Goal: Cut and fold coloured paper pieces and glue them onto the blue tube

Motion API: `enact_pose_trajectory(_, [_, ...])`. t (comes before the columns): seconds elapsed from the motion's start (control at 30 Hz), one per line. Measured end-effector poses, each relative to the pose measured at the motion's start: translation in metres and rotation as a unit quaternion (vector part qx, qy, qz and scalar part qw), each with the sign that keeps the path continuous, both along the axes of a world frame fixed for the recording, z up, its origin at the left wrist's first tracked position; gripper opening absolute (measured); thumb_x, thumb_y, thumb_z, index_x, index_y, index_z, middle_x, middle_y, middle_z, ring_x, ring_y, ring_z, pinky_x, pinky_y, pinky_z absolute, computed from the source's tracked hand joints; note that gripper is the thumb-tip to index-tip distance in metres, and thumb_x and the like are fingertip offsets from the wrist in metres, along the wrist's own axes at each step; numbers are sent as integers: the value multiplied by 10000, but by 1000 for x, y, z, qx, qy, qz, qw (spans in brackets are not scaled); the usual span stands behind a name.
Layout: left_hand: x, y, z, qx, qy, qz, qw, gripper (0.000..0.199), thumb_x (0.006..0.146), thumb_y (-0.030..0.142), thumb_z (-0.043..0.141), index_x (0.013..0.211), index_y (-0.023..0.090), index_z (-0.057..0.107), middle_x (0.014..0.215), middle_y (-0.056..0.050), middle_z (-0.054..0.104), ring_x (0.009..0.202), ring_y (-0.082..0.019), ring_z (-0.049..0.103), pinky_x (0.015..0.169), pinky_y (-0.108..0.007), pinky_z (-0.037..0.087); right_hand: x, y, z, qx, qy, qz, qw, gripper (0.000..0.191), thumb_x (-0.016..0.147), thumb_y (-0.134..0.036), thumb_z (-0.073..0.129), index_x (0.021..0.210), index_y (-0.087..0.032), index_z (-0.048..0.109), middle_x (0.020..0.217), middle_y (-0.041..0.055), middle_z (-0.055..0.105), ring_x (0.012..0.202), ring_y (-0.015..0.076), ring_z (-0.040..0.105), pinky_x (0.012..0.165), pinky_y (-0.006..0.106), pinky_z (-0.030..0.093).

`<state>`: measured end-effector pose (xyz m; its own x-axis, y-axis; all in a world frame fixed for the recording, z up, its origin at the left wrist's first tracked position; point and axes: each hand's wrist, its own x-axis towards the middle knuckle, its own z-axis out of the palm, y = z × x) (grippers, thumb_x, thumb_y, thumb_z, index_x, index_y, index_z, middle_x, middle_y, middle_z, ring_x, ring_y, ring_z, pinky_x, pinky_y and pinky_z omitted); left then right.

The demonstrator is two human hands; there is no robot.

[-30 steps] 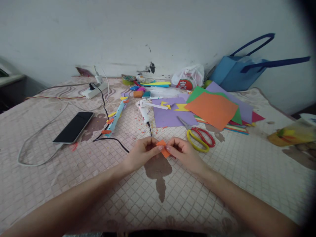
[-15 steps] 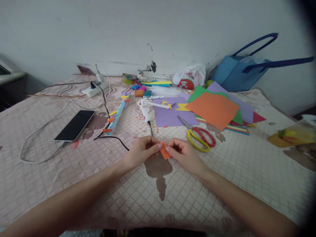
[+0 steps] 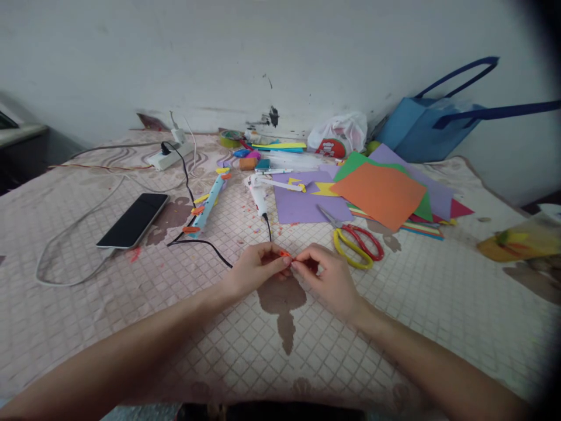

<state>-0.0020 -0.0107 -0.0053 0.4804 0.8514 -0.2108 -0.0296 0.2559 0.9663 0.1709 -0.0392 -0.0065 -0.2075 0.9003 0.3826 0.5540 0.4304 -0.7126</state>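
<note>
Between my two hands, over the middle of the table, is a small piece of orange paper [image 3: 286, 254], mostly covered by fingers. My left hand [image 3: 259, 266] pinches it between thumb and forefinger. My right hand [image 3: 326, 272] has its thumb and fingertips closed at the paper's right edge. Just beyond the hands lies a white glue gun [image 3: 258, 197] with a black cord. Scissors [image 3: 355, 245] with one yellow and one red handle rest to the right of my right hand. To the left is a light blue strip [image 3: 208, 204] with orange and yellow paper pieces along it.
Purple paper [image 3: 302, 210] and an orange sheet [image 3: 381, 193] on a coloured stack lie beyond the scissors. A phone [image 3: 134, 221] on a cable and a power strip [image 3: 169, 156] are at left. A blue bag [image 3: 421, 131] stands back right; a plastic cup [image 3: 504, 242] is far right.
The orange paper, shown as a flat piece between both hands before, now looks folded or rolled and mostly hidden in my fingers. My right fingertips have shifted slightly left against my left.
</note>
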Motion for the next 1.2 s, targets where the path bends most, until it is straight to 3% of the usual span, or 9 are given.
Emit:
enact_pose_trajectory(0.2, [0, 0, 2, 4, -3, 3, 1000, 299, 724, 361, 698, 870, 115, 613, 805, -30, 654, 673, -93, 611, 660, -230, 496, 1, 2, 4, -113, 72, 17, 991, 116, 786, -287, 645, 734, -203, 584, 682, -10, 600, 619, 125, 524, 572, 256, 416])
enact_pose_trajectory(0.4, [-3, 2, 1, 17, -3, -17, 1000, 253, 741, 335, 678, 860, 118, 623, 788, -31, 659, 694, -107, 620, 670, -235, 493, 6, 9, -2, -221, 164, 71, 959, 201, 791, -381, 623, 756, -191, 567, 718, 0, 583, 664, 131, 532, 605, 265, 437])
enact_pose_trajectory(0.6, [-5, 3, 3, 43, 12, -35, 998, 191, 745, 237, 649, 894, 119, 634, 855, -39, 663, 736, -114, 621, 685, -227, 482, 8, 12, -3, -218, 180, 49, 958, 112, 826, -299, 570, 807, -195, 532, 728, -12, 544, 658, 117, 503, 601, 252, 414])
enact_pose_trajectory(0.77, [-6, 4, -1, 26, -4, 36, 999, 347, 718, 198, 668, 1018, 161, 498, 758, 11, 630, 652, -103, 606, 607, -223, 484, 8, 10, -3, -189, 225, 34, 955, 222, 822, -260, 566, 991, -244, 424, 666, -70, 475, 578, 102, 458, 543, 230, 383])
enact_pose_trajectory(0.9, [-7, 6, -1, 71, -17, 45, 996, 183, 724, 192, 659, 831, 151, 516, 694, 29, 586, 621, -81, 569, 590, -198, 466, 10, 10, -1, -152, 179, 45, 971, 51, 839, -239, 527, 885, -220, 515, 748, -20, 535, 680, 120, 513, 602, 249, 414])
enact_pose_trajectory(1.0, [-9, 7, 0, 115, 11, 9, 993, 47, 766, 161, 575, 776, 125, 605, 766, -19, 628, 706, -98, 592, 665, -219, 485, 11, 10, 0, -153, 156, 42, 975, 100, 849, -227, 500, 885, -213, 592, 878, 27, 615, 800, 149, 569, 680, 278, 452])
enact_pose_trajectory(1.2, [-13, 10, -3, 192, 50, -5, 980, 219, 734, 86, 518, 905, 145, 641, 923, -56, 670, 832, -139, 622, 772, -274, 498, 13, 10, 1, -138, 156, 41, 977, 221, 823, -140, 453, 953, -223, 611, 975, 39, 648, 904, 166, 597, 779, 314, 481])
